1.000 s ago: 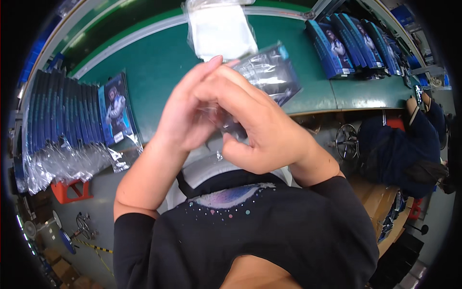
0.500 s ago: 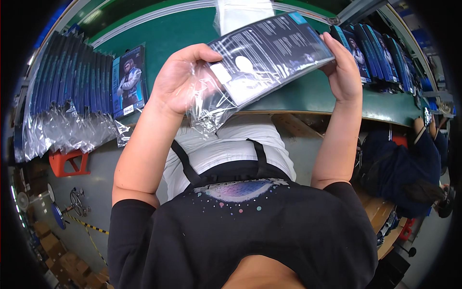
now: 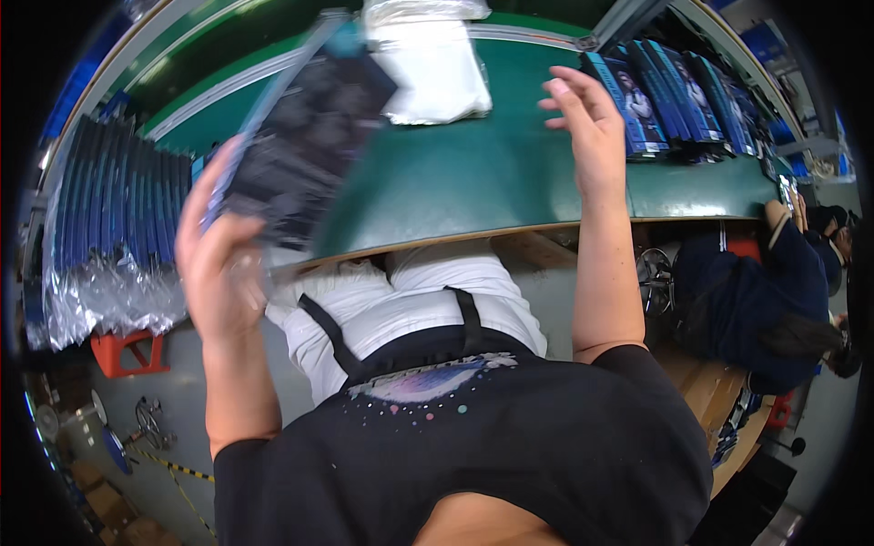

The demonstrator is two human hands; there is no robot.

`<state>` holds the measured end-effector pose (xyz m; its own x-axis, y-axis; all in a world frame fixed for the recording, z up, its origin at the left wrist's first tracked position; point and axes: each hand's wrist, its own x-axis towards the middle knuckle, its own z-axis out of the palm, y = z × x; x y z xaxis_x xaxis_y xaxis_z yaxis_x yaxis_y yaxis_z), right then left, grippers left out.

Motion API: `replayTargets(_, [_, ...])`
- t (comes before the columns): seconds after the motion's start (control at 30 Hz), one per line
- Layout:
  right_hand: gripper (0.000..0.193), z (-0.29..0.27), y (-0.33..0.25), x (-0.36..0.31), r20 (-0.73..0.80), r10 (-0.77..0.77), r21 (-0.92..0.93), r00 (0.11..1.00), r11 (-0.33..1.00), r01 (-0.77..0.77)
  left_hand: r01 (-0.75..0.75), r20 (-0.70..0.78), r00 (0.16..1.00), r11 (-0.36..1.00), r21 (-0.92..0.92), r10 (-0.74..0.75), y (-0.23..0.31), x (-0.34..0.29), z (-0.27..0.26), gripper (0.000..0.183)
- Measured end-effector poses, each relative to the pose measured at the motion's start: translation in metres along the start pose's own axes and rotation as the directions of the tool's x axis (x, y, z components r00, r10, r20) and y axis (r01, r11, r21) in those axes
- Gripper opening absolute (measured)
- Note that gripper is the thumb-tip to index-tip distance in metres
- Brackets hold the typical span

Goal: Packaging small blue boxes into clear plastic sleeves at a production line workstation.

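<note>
My left hand (image 3: 217, 259) is closed on the lower left edge of a flat dark box (image 3: 305, 136), blurred by motion and tilted upright above the green workbench (image 3: 510, 173). The box appears to be in a clear plastic bag, whose loose end hangs near my palm. My right hand (image 3: 592, 127) is raised over the bench with nothing in it, its fingers apart and slightly curled. Between the two hands, toward the back, lies a stack of clear and white plastic bags (image 3: 442, 77).
A long row of bagged dark blue boxes (image 3: 114, 196) stands on edge at the left. More blue boxes (image 3: 646, 100) lean together on the right. A co-worker in dark clothes (image 3: 746, 282) sits at the far right. Red stool (image 3: 129, 353) at lower left.
My right hand has let go of the bagged box and opened. My left hand has carried the box leftward and turned it upright. The view has shifted slightly.
</note>
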<state>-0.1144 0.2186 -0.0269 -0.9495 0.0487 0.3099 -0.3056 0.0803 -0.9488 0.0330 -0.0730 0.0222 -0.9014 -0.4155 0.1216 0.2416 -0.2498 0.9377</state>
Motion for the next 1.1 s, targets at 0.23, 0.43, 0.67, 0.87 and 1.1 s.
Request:
replayTargets(0.23, [0.056,-0.077,0.030,0.048,-0.038,-0.259,-0.969,0.965,0.246,0.028,-0.308,0.328,0.906,-0.115,0.944,0.269,-0.050,0.007,-0.089,0.051])
replayTargets(0.43, [0.091,-0.083,0.012,0.056,-0.060,0.011,-0.975,0.998,0.213,-0.061,-0.179,0.246,0.916,-0.226,0.958,0.316,-0.052,0.008,-0.072,0.051])
replayTargets(0.67, [0.107,-0.067,0.020,0.043,-0.061,0.115,-0.979,0.991,0.187,-0.082,-0.587,0.547,0.791,0.091,0.804,0.274,-0.071,0.032,0.010,0.044])
replayTargets(0.87, [0.099,-0.018,0.009,-0.013,0.087,0.012,-0.983,0.996,0.160,0.084,-0.767,0.738,0.622,0.013,0.641,0.261,-0.113,0.084,0.049,0.033])
replayTargets(1.1, [0.092,-0.020,-0.009,-0.026,-0.051,-0.157,-0.760,0.986,0.647,0.063,-0.756,0.736,0.653,0.211,0.620,0.177,-0.107,0.103,0.053,0.027])
